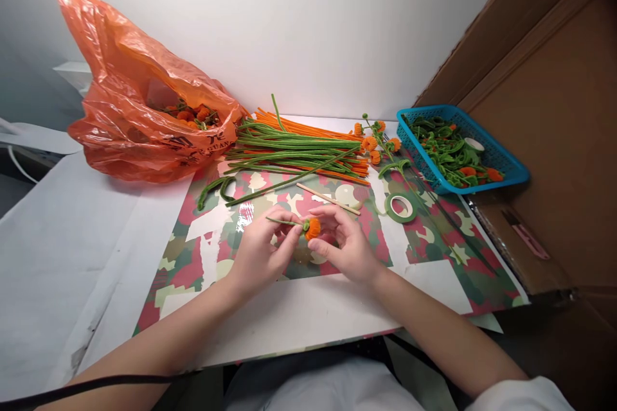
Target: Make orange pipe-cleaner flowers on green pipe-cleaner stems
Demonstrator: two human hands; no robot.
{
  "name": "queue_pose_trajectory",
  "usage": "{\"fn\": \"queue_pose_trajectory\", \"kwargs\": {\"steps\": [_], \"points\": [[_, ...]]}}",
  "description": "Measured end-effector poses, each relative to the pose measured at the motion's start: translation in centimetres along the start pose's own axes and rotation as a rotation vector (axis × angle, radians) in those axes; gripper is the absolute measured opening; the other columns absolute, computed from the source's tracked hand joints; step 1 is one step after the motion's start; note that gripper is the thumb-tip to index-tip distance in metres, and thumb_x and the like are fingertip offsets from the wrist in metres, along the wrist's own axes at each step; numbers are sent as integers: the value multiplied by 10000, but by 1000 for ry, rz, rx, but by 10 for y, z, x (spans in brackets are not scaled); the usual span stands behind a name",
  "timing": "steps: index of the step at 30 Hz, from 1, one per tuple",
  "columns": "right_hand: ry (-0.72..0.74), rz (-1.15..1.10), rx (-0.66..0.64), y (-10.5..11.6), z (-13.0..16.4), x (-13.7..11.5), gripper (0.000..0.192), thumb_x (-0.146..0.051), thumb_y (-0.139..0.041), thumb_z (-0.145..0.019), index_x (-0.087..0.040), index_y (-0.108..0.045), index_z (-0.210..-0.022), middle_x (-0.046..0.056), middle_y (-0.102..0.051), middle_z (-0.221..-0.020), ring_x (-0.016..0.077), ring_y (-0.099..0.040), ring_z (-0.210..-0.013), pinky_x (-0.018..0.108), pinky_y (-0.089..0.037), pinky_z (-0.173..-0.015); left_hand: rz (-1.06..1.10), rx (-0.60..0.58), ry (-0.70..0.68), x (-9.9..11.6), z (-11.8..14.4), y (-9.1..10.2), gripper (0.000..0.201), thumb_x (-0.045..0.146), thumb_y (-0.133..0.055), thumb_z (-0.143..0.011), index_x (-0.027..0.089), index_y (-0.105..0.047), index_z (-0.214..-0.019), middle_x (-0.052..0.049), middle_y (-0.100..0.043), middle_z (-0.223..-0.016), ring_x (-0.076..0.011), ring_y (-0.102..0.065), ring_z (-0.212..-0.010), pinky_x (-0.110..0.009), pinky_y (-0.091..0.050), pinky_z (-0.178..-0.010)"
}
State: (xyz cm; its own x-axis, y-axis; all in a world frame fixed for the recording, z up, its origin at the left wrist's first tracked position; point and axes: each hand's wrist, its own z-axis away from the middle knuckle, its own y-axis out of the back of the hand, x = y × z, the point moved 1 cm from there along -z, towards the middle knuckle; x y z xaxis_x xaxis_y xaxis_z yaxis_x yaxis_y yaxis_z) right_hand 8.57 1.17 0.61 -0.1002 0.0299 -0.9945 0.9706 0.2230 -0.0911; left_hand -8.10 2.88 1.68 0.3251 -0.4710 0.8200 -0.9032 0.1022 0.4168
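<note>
Item: one small orange pompom flower [313,228] on a green stem, held at the centre of the patterned mat [434,250]. Left hand [263,250] pinches the stem just beside the head; right hand [344,241] closes its fingertips on the orange head from 3 o'clock; the hands nearly touch. At 12 o'clock: bundle of green and orange pipe cleaners [299,148]. At 10 o'clock: orange plastic bag [139,109]. At 2 o'clock: blue basket [501,160] of green pieces. Near the right hand: wooden stick [328,198] and green tape roll [402,207].

I see bare forearms behind both hands; a white sleeve edge, perhaps a shirt's, above the right hand [349,247].
</note>
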Motion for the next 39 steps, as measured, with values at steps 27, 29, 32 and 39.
{"fn": "queue_pose_trajectory", "kwargs": {"steps": [27,29,32,39], "points": [[-83,-256,-30,-1,-7,3,304,-341,-757,-761,-238,-549,-958,69,-687,-1158,182,-632,-1097,381,-486,-987,330,-106,363,8,1,-4,189,303,-603,-852,187,-573,-706,42,-511,-543,-83,-476,-433,-190,-388,-371],[-91,-278,-22,-2,-7,5,303,-341,-756,-762,-237,-550,-958,68,-693,-1146,177,-643,-1072,379,-494,-980,266,-88,318,8,2,-5,176,269,-582,-851,191,-556,-695,49,-499,-525,-88,-474,-441,-201,-403,-400],[-114,-312,-8,-4,-6,8,304,-356,-758,-757,-236,-550,-944,67,-705,-1118,177,-661,-1026,383,-508,-964,121,-60,191,7,2,-5,163,205,-554,-834,192,-540,-673,49,-495,-526,-94,-480,-476,-210,-415,-451],[-152,-326,18,-5,-7,11,330,-388,-770,-735,-231,-560,-936,52,-717,-1035,175,-676,-952,367,-533,-924,-98,-5,-70,6,1,-4,143,150,-520,-810,190,-511,-673,36,-516,-580,-96,-475,-527,-207,-399,-492]]}}
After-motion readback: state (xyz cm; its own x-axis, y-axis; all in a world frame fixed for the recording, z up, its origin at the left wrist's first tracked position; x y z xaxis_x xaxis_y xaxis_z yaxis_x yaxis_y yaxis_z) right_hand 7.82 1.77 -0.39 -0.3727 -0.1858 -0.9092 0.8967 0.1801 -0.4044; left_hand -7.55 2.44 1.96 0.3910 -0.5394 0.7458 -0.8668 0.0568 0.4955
